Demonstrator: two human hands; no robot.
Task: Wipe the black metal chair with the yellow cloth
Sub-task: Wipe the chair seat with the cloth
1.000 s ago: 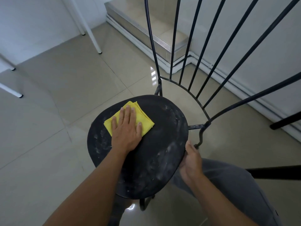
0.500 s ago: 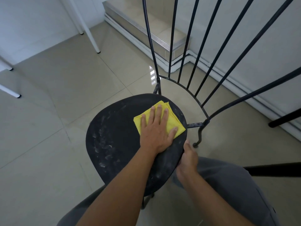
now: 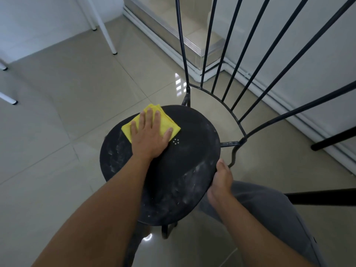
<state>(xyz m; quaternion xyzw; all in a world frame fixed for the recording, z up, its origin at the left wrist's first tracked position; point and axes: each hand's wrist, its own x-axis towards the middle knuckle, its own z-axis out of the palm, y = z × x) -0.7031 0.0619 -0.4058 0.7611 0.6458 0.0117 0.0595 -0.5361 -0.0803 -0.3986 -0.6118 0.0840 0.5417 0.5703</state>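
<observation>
Left hand flat, fingers spread, pressing cloth on far-left edge of seat; half second ago it pressed at seat's right rear, so hand and cloth shifted left. Right hand curled on seat's right rim, same grip as before; its fingers hidden under rim. White smears on left and near-right seat. Grey trouser leg beside chair. Back rods cut off at top. White legs far left on tiles.
</observation>
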